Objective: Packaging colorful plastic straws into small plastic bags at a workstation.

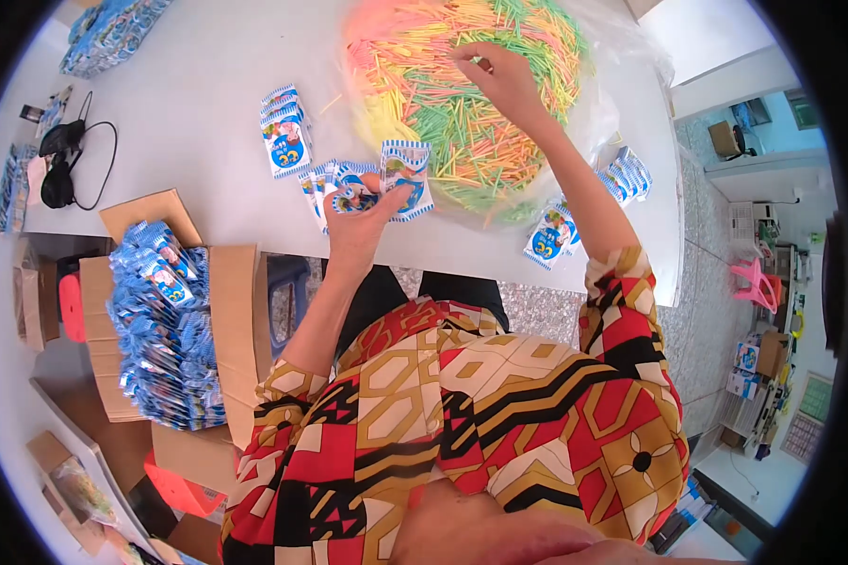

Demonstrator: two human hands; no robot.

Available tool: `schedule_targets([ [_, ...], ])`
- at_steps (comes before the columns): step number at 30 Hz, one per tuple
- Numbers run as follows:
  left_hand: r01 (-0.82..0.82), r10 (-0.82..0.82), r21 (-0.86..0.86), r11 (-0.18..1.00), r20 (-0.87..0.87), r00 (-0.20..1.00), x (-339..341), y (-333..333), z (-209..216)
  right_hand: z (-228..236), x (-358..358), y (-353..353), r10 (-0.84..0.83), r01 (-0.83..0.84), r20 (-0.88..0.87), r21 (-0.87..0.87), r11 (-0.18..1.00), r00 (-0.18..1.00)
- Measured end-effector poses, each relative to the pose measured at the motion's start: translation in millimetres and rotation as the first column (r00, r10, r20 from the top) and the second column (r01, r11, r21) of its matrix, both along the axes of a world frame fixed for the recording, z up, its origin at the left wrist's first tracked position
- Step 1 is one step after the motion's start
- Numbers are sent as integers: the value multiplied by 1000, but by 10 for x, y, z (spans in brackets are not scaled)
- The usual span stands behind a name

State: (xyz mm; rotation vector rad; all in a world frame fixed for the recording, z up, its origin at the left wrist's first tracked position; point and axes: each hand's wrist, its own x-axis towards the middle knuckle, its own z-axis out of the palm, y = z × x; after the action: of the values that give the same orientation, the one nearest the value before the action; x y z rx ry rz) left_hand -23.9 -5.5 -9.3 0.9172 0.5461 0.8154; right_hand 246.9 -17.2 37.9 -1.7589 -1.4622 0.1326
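My left hand (pixel 356 231) is closed around a small blue-and-white printed packet (pixel 407 169) at the table's near side. More such packets, fanned out (pixel 318 193), show beside and behind its fingers; whether these are gripped too is hard to tell. Over a big heap of thin pink, yellow, orange and green sticks (pixel 462 113) is my right hand (pixel 504 83), its fingertips drawn together. Anything between them is too small to make out. The heap lies in a clear plastic bag (pixel 601 104) spread open on the table.
Overlapping packets (pixel 285 137) lie left of the heap, others (pixel 551 234) near the right forearm. A cardboard box (pixel 231 330) full of packets stands at the left. Black straps with cups (pixel 61 160) and a packet-filled bag (pixel 113 33) are on the white table (pixel 207 104).
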Motion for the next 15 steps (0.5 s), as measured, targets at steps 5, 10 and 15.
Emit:
schedule_targets([
  [5,9,-9,3,1000,-19,1000,-2,30,39,-312,452,551,15,-44,336,79,996,942],
  [10,-2,3,53,999,-18,1000,-9,34,57,-315,503,988,90,76,566,-263,962,819],
  [15,16,-16,48,999,-2,1000,-41,78,30,-572,555,1387,110,51,692,-209,977,713],
])
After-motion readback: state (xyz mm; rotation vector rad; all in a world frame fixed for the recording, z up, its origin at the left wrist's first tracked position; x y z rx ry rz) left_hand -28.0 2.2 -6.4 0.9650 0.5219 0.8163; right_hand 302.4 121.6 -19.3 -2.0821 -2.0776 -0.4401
